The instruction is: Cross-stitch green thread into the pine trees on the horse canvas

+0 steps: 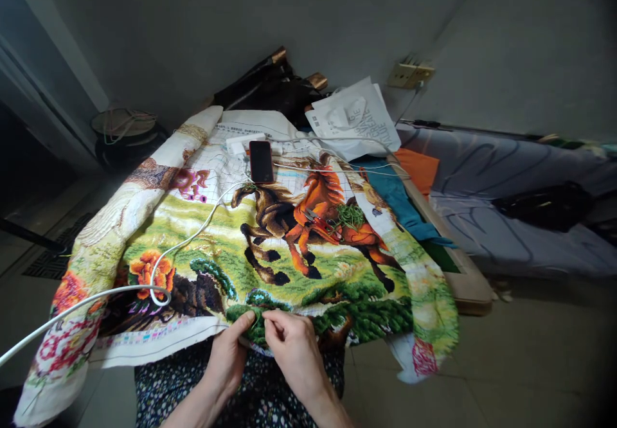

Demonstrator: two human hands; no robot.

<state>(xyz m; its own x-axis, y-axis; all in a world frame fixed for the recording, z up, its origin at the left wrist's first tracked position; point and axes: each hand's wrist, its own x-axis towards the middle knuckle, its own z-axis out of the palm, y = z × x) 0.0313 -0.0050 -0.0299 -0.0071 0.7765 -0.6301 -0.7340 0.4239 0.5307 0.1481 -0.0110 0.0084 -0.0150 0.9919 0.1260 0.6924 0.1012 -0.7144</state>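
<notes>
A large cross-stitch cloth (pixel 289 248), worked with running horses, flowers and green foliage, is spread over a surface and draped down toward the person's lap. Its near edge, at the dark green stitched patch, is held by both hands. The left hand (pixel 230 357) is closed on the cloth's hem, thumb on top and fingers tucked beneath. The right hand (pixel 294 344) is pinched with fingertips together just beside the left thumb, at the same green patch (whether a needle is held between them cannot be told).

On the cloth, a tangle of green thread (pixel 349 216) lies over the orange horse, with small scissors (pixel 313 217) just beside it. A white cable (pixel 159 280) is looped across the flowers and runs off to the left. A phone (pixel 261 161) lies face up near the cloth's far edge, with a white charger block (pixel 243 142) beside it. Farther back, a white printed bag (pixel 357 119) and dark bags (pixel 270 87) are stacked against the wall, below a wall socket (pixel 411 74). To the right, a bed (pixel 520 184) with grey bedding carries a black pouch (pixel 544 206).
</notes>
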